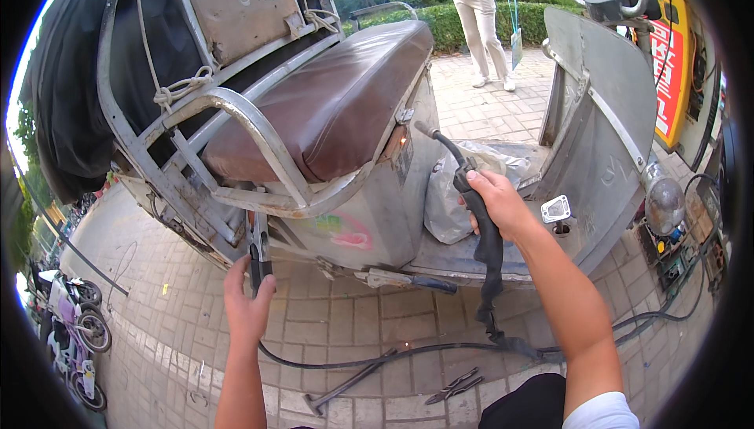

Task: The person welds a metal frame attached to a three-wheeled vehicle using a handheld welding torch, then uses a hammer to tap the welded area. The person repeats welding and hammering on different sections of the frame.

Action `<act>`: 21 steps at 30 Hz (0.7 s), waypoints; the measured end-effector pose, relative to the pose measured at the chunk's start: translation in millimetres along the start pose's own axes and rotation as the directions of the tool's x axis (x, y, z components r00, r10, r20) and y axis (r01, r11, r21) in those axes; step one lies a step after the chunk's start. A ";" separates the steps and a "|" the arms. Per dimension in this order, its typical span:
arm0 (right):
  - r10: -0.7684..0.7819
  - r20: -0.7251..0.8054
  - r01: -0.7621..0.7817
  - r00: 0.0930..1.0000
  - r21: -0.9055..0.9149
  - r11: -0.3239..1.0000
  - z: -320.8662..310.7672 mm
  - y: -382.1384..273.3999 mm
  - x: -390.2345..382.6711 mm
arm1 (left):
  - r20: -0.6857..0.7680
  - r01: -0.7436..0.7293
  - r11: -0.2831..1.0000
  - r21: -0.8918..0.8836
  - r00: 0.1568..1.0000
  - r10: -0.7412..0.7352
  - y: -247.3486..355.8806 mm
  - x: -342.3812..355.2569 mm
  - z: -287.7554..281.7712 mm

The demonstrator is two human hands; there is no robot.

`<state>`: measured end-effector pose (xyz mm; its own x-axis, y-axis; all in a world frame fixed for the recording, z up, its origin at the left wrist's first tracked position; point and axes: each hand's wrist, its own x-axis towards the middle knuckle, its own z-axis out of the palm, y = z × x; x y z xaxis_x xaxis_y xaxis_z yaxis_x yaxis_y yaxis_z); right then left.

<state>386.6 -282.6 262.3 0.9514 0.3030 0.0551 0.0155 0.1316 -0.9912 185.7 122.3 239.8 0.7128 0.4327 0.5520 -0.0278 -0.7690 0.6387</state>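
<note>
My left hand (247,287) grips the black handle of a metal clamp (260,236) at the frame beneath the seat's left end. My right hand (491,201) is closed around a black welding torch (471,181) with a curved neck and sleeved cable, its tip pointing up-left near the grey metal box (353,236) under the brown padded seat (322,99). A small orange glow (402,141) shows on the box's upper edge by a latch. A grey plastic bag (448,217) lies on the footboard behind the torch.
A grey front shield (597,115) rises at right, beside a yellow machine (671,75). Black cable (330,366), a metal bar (353,386) and pliers (455,386) lie on paving. A person (479,20) stands beyond. Dark cover (71,115) and parked scooters (78,327) are left.
</note>
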 end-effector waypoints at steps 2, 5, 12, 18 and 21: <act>-0.009 -0.107 0.009 0.994 0.000 1.000 -0.3 7.6 -3.9 | 0.040 -0.024 0.999 0.024 0.999 0.023 9.9 -3.1 -2.3; 0.045 -0.179 -0.054 0.983 -0.046 0.997 8.1 26.0 -5.6 | 0.100 0.032 0.997 -0.069 0.995 -0.025 23.1 -8.6 3.6; -0.118 -0.022 0.120 0.993 0.177 0.977 57.4 24.6 -31.1 | 0.058 0.090 0.979 -0.182 0.995 -0.080 13.8 -32.0 3.6; -0.056 -0.152 0.074 0.987 0.113 0.991 42.3 39.6 -22.7 | 0.036 0.108 0.970 -0.218 0.994 -0.103 34.6 -24.7 -17.2; -0.008 -0.211 0.046 0.978 0.176 0.983 43.1 35.5 -17.6 | 0.011 0.021 0.965 -0.262 1.000 -0.018 68.4 -2.8 -16.4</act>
<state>357.1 -242.6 231.4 0.9947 0.0963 0.0362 0.0046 0.3096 -0.9509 170.3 76.2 290.6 0.7209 0.4416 0.5342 -0.1960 -0.6094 0.7682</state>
